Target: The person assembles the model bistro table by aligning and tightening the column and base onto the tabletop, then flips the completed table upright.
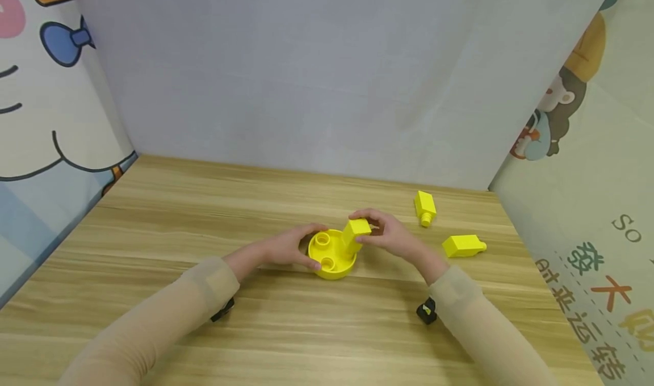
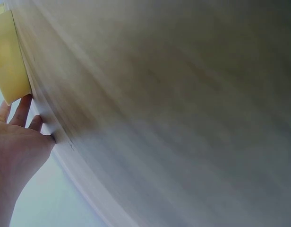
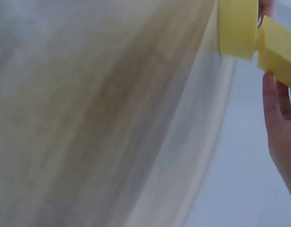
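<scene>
A round yellow dish (image 1: 336, 274) with raised ring sockets inside sits on the wooden table. From its left side my left hand (image 1: 286, 246) holds it, thumb at the near rim and fingers at the far rim. My right hand (image 1: 397, 239) pinches a yellow rectangular block (image 1: 352, 234), which stands tilted over the right part of the dish. In the right wrist view the block (image 3: 280, 51) meets the dish (image 3: 237, 28) at its narrow end; whether it is seated in a socket is hidden. Two sockets (image 1: 322, 239) show nothing in them.
Two similar yellow blocks with round pegs lie to the right: one block (image 1: 424, 204) farther back, another block (image 1: 462, 246) nearer. A pale cloth (image 1: 306, 79) hangs behind the table (image 1: 327, 335), with printed cloths at both sides. Black wrist devices (image 1: 427, 311) sit under both sleeves.
</scene>
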Demonstrator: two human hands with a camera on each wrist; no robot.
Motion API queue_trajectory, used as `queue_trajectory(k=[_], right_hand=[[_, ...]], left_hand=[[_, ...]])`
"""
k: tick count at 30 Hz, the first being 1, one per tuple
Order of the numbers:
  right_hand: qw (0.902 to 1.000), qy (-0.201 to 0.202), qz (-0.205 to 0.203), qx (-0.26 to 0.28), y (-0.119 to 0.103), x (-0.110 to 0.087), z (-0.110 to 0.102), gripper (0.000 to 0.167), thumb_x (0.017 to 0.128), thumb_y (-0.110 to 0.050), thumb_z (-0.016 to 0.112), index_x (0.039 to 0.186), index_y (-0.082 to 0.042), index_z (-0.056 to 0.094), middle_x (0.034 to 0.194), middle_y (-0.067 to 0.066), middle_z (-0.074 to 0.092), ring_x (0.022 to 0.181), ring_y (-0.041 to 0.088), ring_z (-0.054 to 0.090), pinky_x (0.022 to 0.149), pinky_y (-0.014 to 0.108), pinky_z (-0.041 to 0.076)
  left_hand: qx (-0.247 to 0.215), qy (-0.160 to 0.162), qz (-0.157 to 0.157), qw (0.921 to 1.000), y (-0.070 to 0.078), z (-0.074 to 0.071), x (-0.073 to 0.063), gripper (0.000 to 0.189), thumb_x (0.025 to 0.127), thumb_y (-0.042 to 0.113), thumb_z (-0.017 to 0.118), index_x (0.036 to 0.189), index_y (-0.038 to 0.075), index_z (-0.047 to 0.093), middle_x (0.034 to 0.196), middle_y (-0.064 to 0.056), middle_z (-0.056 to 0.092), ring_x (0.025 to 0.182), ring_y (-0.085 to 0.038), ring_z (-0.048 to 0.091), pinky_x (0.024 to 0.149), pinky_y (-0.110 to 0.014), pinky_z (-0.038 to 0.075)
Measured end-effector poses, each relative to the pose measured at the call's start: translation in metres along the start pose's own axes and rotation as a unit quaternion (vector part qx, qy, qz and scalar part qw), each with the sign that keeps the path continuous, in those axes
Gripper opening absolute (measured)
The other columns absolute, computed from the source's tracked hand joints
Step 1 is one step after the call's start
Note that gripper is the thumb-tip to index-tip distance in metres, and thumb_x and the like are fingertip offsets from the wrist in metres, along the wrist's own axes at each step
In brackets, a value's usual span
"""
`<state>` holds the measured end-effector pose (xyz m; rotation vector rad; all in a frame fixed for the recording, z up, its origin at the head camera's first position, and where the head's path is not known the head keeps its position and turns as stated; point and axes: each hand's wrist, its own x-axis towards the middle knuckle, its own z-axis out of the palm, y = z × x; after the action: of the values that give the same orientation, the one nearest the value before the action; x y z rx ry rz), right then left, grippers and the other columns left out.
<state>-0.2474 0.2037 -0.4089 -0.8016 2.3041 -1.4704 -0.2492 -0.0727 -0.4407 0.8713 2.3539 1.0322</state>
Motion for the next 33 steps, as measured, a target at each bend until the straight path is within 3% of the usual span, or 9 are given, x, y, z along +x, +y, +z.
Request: queue_trajectory(k=[6,10,13,17,22,26,29,33], right_hand=[[0.9973,0.064,0.011,-0.032,-0.006,-0.007,0.011,0.050,0.084,-0.020,0.073,0.127,-0.004,0.054,0.125,0.011,0.054,0.105,0.021,0.052,0.088,0.040,0.050],[0.9929,0.102,0.010,-0.062,-0.006,-0.011,0.019,0.044,0.082,-0.019,0.075,0.121,-0.005,0.059,0.113,0.007,0.056,0.093,0.017,0.052,0.079,0.034,0.052],[0.9908,0.112,0.005,-0.076,-0.007,-0.012,0.023,0.044,0.082,-0.017,0.074,0.120,-0.003,0.057,0.114,0.009,0.055,0.091,0.017,0.050,0.075,0.029,0.052],[0.9931,0.085,0.003,-0.082,-0.016,-0.015,0.023,0.053,0.082,-0.014,0.074,0.128,-0.004,0.051,0.127,0.015,0.051,0.102,0.022,0.050,0.082,0.036,0.051],[0.9977,-0.015,-0.040,-0.052,-0.006,-0.013,0.007,0.068,0.084,-0.008,0.070,0.143,-0.013,0.036,0.146,0.008,0.038,0.130,0.030,0.039,0.102,0.051,0.039],[0.9931,-0.078,-0.081,-0.033,-0.008,-0.014,-0.003,0.064,0.088,0.002,0.057,0.146,-0.008,0.032,0.148,0.011,0.035,0.136,0.031,0.033,0.108,0.052,0.031],[0.9921,-0.092,-0.084,-0.014,-0.008,-0.012,-0.005,0.057,0.090,0.003,0.053,0.144,-0.003,0.034,0.144,0.018,0.040,0.134,0.032,0.036,0.107,0.049,0.033],[0.9957,-0.076,-0.051,0.012,-0.007,-0.012,-0.003,0.046,0.090,0.000,0.058,0.135,-0.001,0.046,0.135,0.020,0.048,0.126,0.029,0.044,0.102,0.043,0.041]], left_hand=[[0.000,0.003,0.014,0.9999,0.001,0.000,0.000,0.090,0.076,0.038,0.079,0.147,0.012,0.030,0.150,-0.008,0.033,0.138,-0.025,0.029,0.114,-0.047,0.021],[0.002,0.003,0.012,0.9999,0.002,-0.001,0.000,0.090,0.076,0.038,0.078,0.147,0.012,0.030,0.151,-0.008,0.033,0.139,-0.026,0.029,0.114,-0.047,0.021],[0.005,0.003,0.014,0.9999,0.001,-0.001,0.001,0.090,0.076,0.038,0.078,0.147,0.012,0.030,0.151,-0.008,0.033,0.139,-0.026,0.029,0.114,-0.047,0.021],[0.006,0.003,0.015,0.9999,-0.001,0.000,0.001,0.090,0.076,0.038,0.079,0.147,0.011,0.031,0.150,-0.008,0.033,0.138,-0.025,0.030,0.114,-0.046,0.021],[0.001,0.004,0.016,0.9999,0.000,0.000,0.000,0.089,0.076,0.037,0.078,0.147,0.011,0.030,0.150,-0.008,0.034,0.138,-0.026,0.030,0.114,-0.047,0.022],[0.000,0.006,0.014,0.9999,0.002,0.000,-0.001,0.088,0.076,0.037,0.078,0.147,0.011,0.031,0.150,-0.009,0.033,0.138,-0.027,0.029,0.114,-0.048,0.021],[0.003,0.006,0.008,0.9999,0.002,0.000,-0.002,0.088,0.076,0.037,0.079,0.147,0.013,0.031,0.150,-0.008,0.033,0.138,-0.026,0.029,0.114,-0.047,0.021],[0.004,0.006,0.003,1.0000,0.002,0.001,-0.001,0.089,0.076,0.038,0.078,0.147,0.014,0.031,0.150,-0.007,0.033,0.139,-0.026,0.028,0.114,-0.047,0.020]])
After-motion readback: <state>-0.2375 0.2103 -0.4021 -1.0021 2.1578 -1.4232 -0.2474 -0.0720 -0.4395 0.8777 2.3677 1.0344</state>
